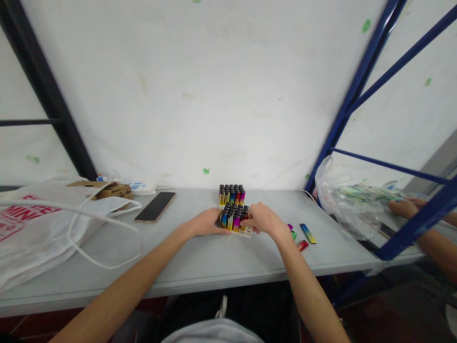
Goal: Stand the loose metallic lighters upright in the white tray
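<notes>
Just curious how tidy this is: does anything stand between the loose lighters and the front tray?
Only the right hand and forearm stand between the loose lighters and the front tray; no other object shows, though the forearm hides some tabletop.

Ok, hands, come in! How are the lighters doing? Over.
Left hand at left side of pale tray; right hand at its right, grip unclear. Lighters upright, front-right slots bare. Second lighter group close behind.

grey table (200, 262), loose lighters (308, 234), phone (156, 206), white bag (46, 238)
</notes>
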`<state>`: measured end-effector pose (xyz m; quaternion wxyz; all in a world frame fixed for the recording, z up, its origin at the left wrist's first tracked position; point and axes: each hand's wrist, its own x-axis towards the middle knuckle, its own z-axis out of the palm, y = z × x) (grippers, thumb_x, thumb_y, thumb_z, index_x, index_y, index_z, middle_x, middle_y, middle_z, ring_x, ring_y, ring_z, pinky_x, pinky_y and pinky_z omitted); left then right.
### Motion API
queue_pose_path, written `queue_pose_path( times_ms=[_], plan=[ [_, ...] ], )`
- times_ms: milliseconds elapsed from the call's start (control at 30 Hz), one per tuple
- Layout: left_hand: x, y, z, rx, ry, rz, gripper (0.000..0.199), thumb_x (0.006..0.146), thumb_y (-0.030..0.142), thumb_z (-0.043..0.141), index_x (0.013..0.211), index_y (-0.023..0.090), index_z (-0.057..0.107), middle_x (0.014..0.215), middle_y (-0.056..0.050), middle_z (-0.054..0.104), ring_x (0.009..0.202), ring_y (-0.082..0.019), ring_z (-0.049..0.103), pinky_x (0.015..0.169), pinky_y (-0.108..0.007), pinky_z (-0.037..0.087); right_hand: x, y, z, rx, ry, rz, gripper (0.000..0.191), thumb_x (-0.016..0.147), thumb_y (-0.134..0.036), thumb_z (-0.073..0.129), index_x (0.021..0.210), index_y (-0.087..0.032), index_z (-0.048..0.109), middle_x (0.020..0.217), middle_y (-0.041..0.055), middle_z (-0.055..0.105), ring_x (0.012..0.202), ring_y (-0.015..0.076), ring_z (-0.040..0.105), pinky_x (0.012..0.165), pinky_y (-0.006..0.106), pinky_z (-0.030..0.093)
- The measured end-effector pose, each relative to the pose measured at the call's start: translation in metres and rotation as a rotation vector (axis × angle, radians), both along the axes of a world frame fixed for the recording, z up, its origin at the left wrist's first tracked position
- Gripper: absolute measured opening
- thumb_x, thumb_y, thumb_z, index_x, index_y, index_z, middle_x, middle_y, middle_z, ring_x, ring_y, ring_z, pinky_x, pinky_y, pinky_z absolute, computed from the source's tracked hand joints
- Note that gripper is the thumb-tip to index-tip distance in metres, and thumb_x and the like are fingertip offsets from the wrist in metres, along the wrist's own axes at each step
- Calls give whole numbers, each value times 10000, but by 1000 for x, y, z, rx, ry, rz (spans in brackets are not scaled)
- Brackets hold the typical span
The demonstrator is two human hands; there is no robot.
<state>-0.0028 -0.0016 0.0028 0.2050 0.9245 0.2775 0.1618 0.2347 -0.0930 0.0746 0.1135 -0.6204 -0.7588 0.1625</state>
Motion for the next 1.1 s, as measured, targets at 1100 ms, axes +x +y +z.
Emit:
queue_pose_path(
  times_ms=[1100],
  plan=[
    [5,-3,4,34,63,60,674,825,617,829,1310,166,705,1319,-141,769,1164,-366,739,1066,-417,564,139,5,-33,-182,-139,-422,363,824,-250,866,1159,-148,770,880,104,832,775,238,788,670,283,576]
  ],
)
